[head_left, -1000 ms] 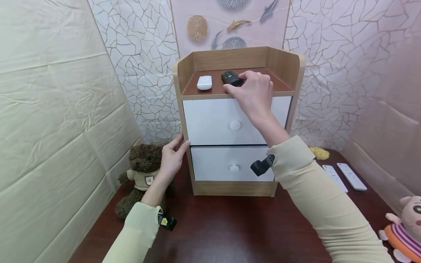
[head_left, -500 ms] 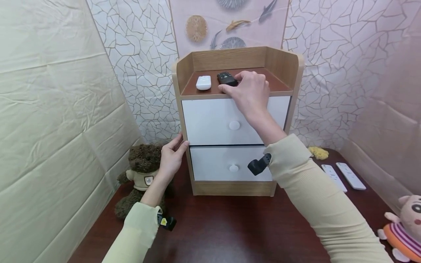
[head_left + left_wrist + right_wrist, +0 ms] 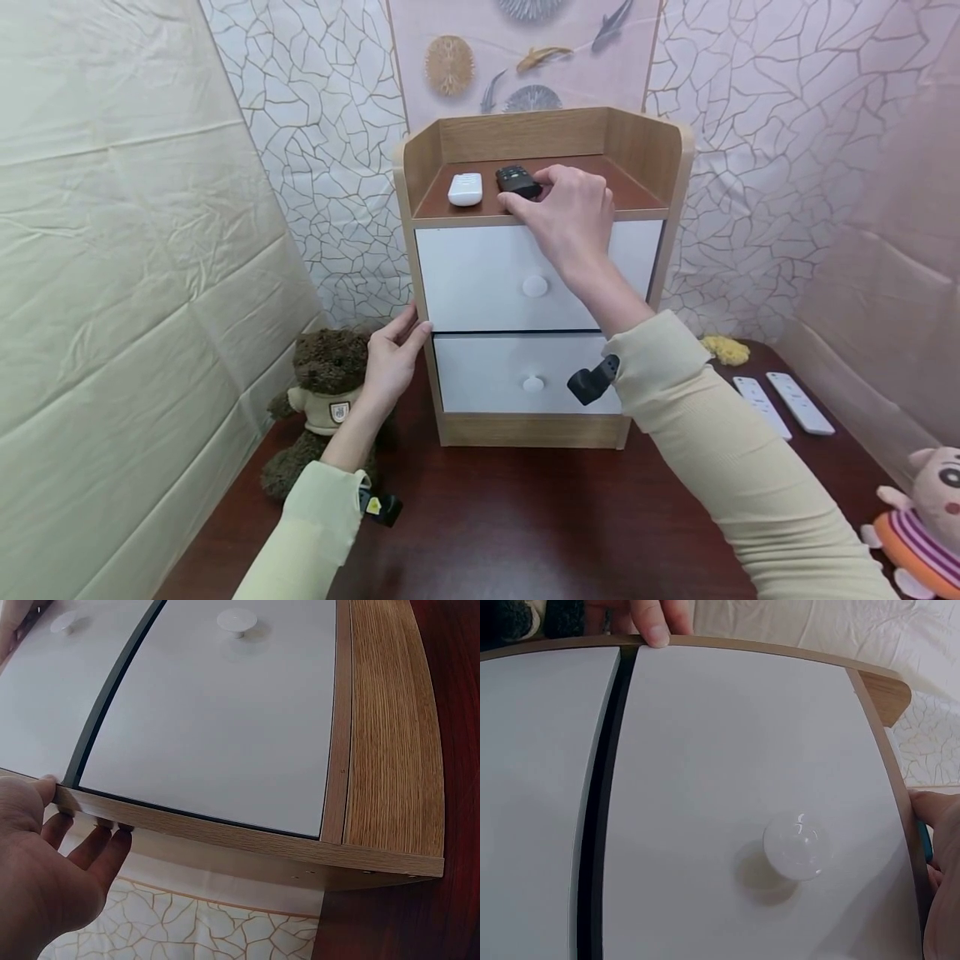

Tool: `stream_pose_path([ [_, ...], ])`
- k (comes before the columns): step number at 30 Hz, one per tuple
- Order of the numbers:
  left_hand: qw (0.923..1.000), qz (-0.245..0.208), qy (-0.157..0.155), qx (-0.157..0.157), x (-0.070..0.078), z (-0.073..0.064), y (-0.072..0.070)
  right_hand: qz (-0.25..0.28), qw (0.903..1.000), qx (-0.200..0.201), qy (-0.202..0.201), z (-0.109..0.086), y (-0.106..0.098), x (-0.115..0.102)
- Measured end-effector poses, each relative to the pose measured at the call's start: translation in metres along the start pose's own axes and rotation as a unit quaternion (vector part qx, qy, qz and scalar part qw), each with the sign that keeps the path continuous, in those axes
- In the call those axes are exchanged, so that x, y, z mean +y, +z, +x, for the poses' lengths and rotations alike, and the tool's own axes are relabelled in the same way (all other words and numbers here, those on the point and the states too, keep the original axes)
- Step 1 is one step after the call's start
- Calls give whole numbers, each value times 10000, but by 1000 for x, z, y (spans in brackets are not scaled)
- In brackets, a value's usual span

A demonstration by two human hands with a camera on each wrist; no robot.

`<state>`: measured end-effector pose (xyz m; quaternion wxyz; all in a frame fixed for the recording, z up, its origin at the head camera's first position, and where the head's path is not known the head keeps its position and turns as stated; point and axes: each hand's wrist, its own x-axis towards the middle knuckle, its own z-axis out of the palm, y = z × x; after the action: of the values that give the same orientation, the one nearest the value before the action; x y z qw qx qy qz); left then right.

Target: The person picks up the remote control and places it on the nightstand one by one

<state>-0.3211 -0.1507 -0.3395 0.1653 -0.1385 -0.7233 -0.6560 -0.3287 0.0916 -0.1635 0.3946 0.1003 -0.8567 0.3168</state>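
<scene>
Right hand (image 3: pixel 573 212) pinches the black remote (image 3: pixel 514 181), white remote (image 3: pixel 466 191) just beside it — left hand (image 3: pixel 392 360) clamps thumb and fingers on the cabinet (image 3: pixel 480 279) edge.

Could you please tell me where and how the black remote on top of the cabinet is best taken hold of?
I would pinch the black remote by its near end, coming from the open front it faces: raised boards wall the cabinet top at the back and sides, and the white remote sits to its left. The right hand grips it there, between thumb and fingers.
</scene>
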Motion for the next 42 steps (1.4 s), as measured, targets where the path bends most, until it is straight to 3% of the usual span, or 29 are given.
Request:
stream_pose_path([
  [11,9998,214,-42,-16,0,-1,0,32,9993,38,-380,-3,3,4],
  [26,9995,294,-91,-17,-3,-1,0,374,9984,-70,-417,-4,-3,8],
  [32,9994,329,-67,-33,-2,-2,0,896,9936,67,-682,-11,-26,16],
  [38,9996,265,-49,-51,0,-1,-1,933,9783,787,-1675,-25,-60,39],
  [40,9997,253,-45,-49,0,-1,-2,903,9722,1011,-1909,-30,-73,49],
  [42,9997,245,-53,-46,1,-1,-2,861,9719,1139,-1873,-36,-87,61],
])
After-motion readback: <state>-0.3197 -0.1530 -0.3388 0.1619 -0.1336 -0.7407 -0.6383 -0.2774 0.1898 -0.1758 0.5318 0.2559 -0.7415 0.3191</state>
